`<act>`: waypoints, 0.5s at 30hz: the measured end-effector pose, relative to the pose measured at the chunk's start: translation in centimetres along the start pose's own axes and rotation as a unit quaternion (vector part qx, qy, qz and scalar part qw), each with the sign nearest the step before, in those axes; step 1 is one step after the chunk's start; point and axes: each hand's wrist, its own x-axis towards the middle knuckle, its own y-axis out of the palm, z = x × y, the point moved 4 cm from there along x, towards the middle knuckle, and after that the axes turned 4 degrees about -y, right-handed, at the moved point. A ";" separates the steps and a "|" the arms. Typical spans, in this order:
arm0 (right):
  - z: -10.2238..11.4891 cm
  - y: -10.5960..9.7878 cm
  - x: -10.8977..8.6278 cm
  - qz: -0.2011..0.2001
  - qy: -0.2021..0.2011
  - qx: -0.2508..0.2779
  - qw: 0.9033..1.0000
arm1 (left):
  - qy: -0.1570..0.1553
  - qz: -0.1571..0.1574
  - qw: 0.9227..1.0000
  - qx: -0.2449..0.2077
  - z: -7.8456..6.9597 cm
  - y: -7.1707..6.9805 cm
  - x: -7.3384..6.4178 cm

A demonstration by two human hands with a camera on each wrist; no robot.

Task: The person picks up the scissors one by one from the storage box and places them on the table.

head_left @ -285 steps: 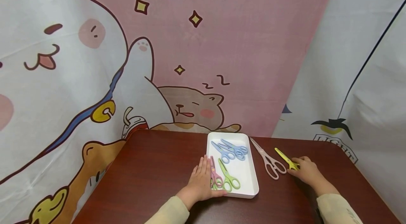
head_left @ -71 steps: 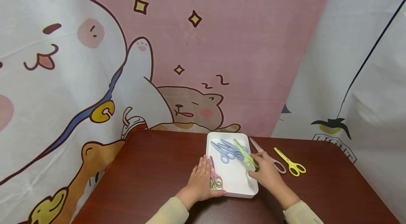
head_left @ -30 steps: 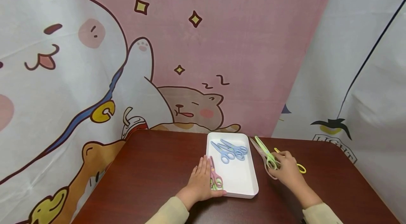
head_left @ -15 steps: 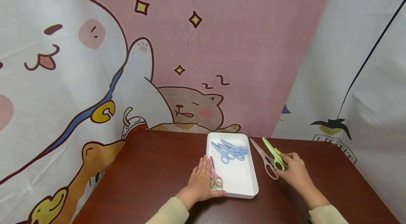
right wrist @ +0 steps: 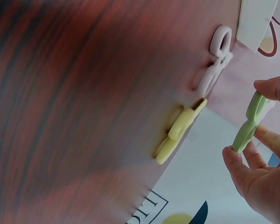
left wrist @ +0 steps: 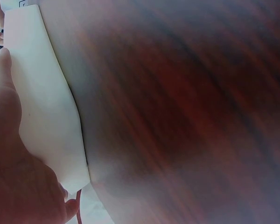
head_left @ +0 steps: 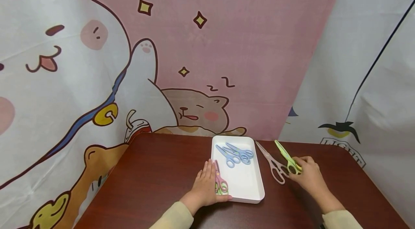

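My right hand (head_left: pixel 309 176) pinches green scissors (head_left: pixel 285 154) by the handle loops, blades toward the back of the table. In the right wrist view the green scissors (right wrist: pixel 255 109) hang above the table between thumb and fingers. Yellow scissors (right wrist: pixel 179 128) lie beneath, mostly hidden in the head view. To their left rest large pale pink scissors (head_left: pixel 270 158). My left hand (head_left: pixel 204 185) lies along the left wall of a white tray (head_left: pixel 248 193), fingers straight, thumb across the front corner. Several blue scissors (head_left: pixel 235 154) are in the tray, and pink scissors (head_left: pixel 219 176) lie over another green pair.
A dark red-brown wooden table (head_left: pixel 162 171) carries everything. Behind it hangs a printed cloth (head_left: pixel 253 59) with cartoon animals, meeting the table's back edge. The tray stands near that back edge.
The yellow scissors were set on the table and released. My right hand then lifted the green scissors out of the tray and carried them right, past the pale pink pair. My left hand stayed.
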 end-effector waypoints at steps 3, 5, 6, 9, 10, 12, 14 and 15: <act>-0.4 -0.2 -0.1 -0.007 -0.002 -0.004 1.000 | 0.003 0.000 1.000 -0.004 -0.2 -0.3 -0.2; -0.6 -0.4 -0.1 -0.011 -0.003 -0.006 1.000 | 0.005 0.001 1.000 -0.008 -0.3 -0.6 -0.2; -0.7 -0.4 -0.1 -0.010 -0.002 -0.006 1.000 | 0.005 0.001 1.000 -0.011 -0.3 -0.7 -0.2; -1.1 -0.6 -0.1 -0.001 0.007 -0.005 1.000 | 0.004 0.003 1.000 -0.008 -0.3 -0.6 -0.2; -1.3 -0.7 -0.1 0.002 0.011 -0.005 1.000 | 0.003 0.002 1.000 -0.007 -0.2 -0.5 -0.2; -1.6 -0.8 -0.2 0.011 0.017 -0.004 1.000 | 0.003 -0.002 1.000 -0.005 -0.2 -0.3 -0.2; -1.9 -0.9 -0.3 0.015 0.019 -0.005 1.000 | 0.004 -0.005 1.000 -0.005 -0.1 -0.2 -0.1; -2.1 -1.0 -0.3 0.018 0.020 -0.006 1.000 | 0.004 -0.006 1.000 -0.002 -0.1 -0.2 -0.1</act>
